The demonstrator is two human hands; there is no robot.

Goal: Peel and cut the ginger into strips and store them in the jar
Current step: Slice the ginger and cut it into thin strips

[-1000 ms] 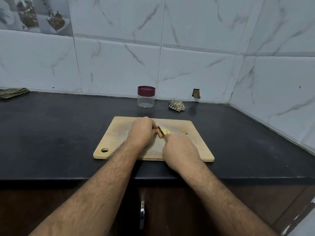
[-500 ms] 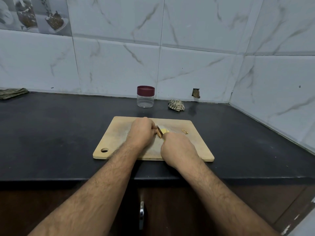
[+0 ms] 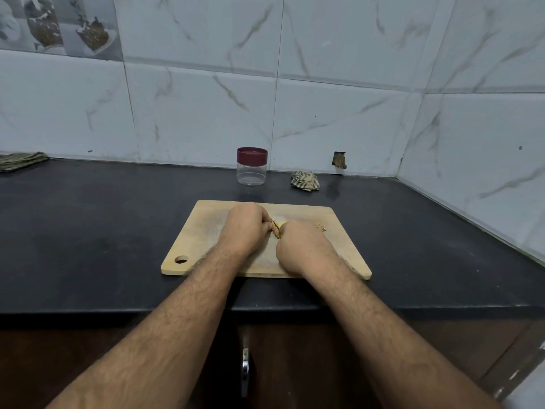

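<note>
The right hand (image 3: pixel 300 246) has edged closer to the left hand (image 3: pixel 246 228), both curled over the pale yellow ginger piece (image 3: pixel 282 224) on the light wooden cutting board (image 3: pixel 203 240); what each grip clamps is hidden. The board lies on a black stone tabletop (image 3: pixel 88 231) below white marbled wall tiles (image 3: pixel 206 119), with the clear maroon-lidded plastic jar (image 3: pixel 252 166) standing closed behind it.

Crumpled cloth (image 3: pixel 305 180) near the wall, folded cloth (image 3: pixel 20 160) far left on black counter (image 3: pixel 88 231)

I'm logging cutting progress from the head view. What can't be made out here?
- Ginger: mostly hidden between left hand and right hand.
- Knife: only a sliver shows; its handle is covered.
- Scraps on cutting board: too small to identify.
</note>
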